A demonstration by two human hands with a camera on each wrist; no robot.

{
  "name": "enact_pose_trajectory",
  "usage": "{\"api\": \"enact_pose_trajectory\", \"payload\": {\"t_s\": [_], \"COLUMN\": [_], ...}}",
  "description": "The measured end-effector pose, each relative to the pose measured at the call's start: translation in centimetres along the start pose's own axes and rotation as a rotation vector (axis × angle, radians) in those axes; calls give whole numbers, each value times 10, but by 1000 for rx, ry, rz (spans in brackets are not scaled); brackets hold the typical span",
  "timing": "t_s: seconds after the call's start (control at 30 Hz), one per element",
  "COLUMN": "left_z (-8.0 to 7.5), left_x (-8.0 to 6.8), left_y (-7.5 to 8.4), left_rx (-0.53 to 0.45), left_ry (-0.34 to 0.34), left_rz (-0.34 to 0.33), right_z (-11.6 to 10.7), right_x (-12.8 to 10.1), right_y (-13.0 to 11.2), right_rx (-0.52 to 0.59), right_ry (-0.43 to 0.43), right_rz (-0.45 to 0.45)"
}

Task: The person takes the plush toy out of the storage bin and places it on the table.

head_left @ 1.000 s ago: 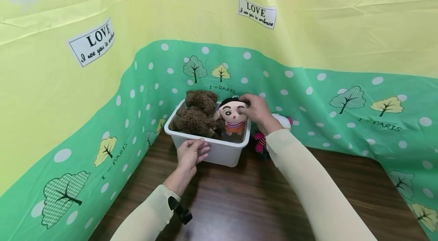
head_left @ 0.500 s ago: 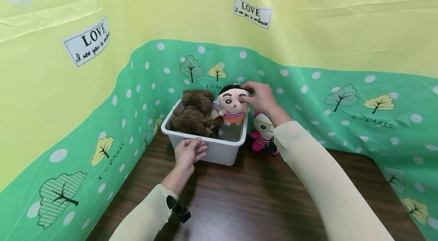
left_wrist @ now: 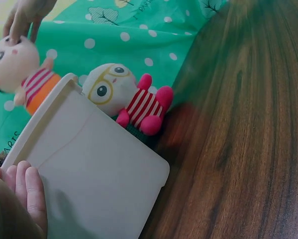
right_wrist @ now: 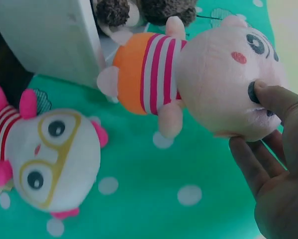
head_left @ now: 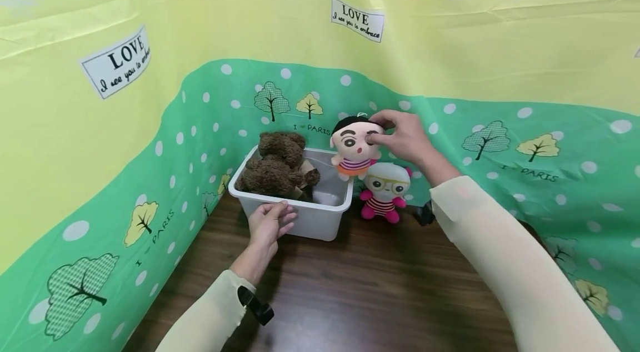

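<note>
My right hand pinches a plush boy doll by its head, thumb on the face. The doll has black hair, a striped shirt and orange shorts, and hangs above the right rim of a light grey bin. In the right wrist view its feet lie beside the bin's edge. My left hand rests against the bin's front wall at the rim; in the left wrist view its fingers are straight. A brown plush bear lies in the bin's left part. The bin's right part shows bare floor.
A pink and white plush toy with yellow glasses sits on the dark wooden table, right of the bin. Green and yellow printed cloth stands behind and to the left. Black straps circle the wrists.
The boy doll has risen out of the bin and moved right with my right hand. The glasses toy has come into full view. My left hand stays at the bin's front.
</note>
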State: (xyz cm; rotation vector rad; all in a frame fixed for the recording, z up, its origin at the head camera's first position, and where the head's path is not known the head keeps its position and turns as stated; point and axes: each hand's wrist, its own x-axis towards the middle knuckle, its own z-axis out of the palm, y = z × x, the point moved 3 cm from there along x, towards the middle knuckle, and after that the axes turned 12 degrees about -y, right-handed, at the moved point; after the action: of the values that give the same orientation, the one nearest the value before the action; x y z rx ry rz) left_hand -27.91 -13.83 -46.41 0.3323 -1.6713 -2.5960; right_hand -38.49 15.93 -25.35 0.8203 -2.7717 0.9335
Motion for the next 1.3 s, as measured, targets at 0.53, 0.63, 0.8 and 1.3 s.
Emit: {"api": "enact_pose_trajectory", "payload": {"t_s": [0.53, 0.63, 0.8, 1.3], "left_z": [0, 0, 1, 0], "left_x": [-2, -2, -2, -2], "left_y": [1, 1, 0, 0], "left_rx": [-3, -6, 3, 6], "left_ry": [8, 8, 5, -1], "left_rz": [-2, 0, -6, -7], "right_z": [-61, -68, -74, -60], "right_x": [-71, -83, -104, -139], "right_y": [56, 69, 93, 168], "right_rx": [-50, -67, -77, -125], "right_ry": [3, 6, -24, -80], "right_rz": [163, 188, 246, 346]}}
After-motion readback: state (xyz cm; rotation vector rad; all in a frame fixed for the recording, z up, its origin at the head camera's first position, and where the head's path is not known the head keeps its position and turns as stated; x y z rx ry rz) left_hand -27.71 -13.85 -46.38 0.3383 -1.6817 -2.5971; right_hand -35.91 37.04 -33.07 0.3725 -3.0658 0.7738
